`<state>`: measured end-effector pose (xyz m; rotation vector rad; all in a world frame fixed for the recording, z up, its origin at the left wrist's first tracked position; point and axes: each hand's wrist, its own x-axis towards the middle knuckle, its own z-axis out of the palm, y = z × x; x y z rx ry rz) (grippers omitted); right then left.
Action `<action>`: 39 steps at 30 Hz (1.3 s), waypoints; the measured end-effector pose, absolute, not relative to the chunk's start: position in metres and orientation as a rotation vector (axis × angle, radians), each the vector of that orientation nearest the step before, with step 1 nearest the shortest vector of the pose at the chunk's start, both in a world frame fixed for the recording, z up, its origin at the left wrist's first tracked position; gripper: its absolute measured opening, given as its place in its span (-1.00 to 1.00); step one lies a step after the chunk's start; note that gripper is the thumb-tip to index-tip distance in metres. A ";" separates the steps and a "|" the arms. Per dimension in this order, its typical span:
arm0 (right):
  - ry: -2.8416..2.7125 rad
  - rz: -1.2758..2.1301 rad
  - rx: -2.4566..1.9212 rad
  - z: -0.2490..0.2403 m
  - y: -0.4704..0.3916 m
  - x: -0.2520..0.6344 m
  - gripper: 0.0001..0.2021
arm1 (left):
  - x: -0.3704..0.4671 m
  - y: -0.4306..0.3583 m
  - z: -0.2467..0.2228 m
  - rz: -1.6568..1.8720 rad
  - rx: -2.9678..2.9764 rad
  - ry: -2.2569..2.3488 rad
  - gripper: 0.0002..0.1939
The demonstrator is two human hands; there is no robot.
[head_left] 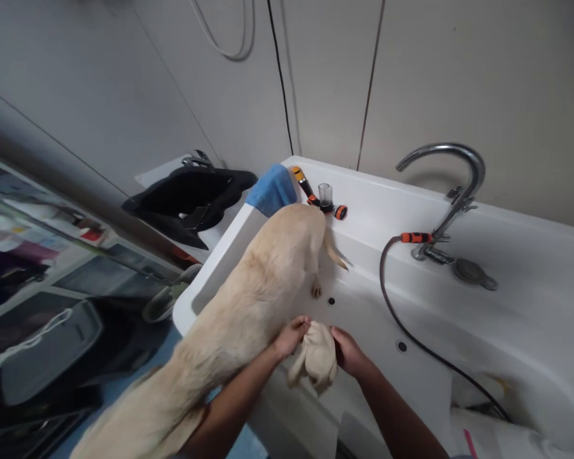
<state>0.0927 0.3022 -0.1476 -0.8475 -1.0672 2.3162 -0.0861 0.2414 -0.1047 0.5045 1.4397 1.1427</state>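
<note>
A cream-coloured dog lies stretched across the rim of a white tub, its far end by a blue towel. A small paw and what looks like a tail hang against the tub's inner wall. My left hand and my right hand meet at the tub's near rim. Both grip a folded furry limb of the dog between them. I cannot tell which leg it is.
A chrome tap stands on the tub's back ledge with a dark hose trailing down into the basin. An orange-and-black spray nozzle lies beside the towel. A black apron or bag sits left of the tub. Shelves and a grey tray are at the far left.
</note>
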 end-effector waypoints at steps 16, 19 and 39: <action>-1.716 1.423 -0.981 -0.096 0.333 0.083 -0.76 | -0.104 0.205 -0.041 1.166 1.186 1.592 -0.42; -1.732 1.227 -0.981 -0.087 0.339 0.102 -0.75 | -0.105 0.204 -0.044 1.142 1.222 1.635 -0.46; -2.603 0.792 -1.223 0.027 0.425 0.023 -0.78 | -0.122 0.244 0.013 1.651 0.997 1.966 -0.61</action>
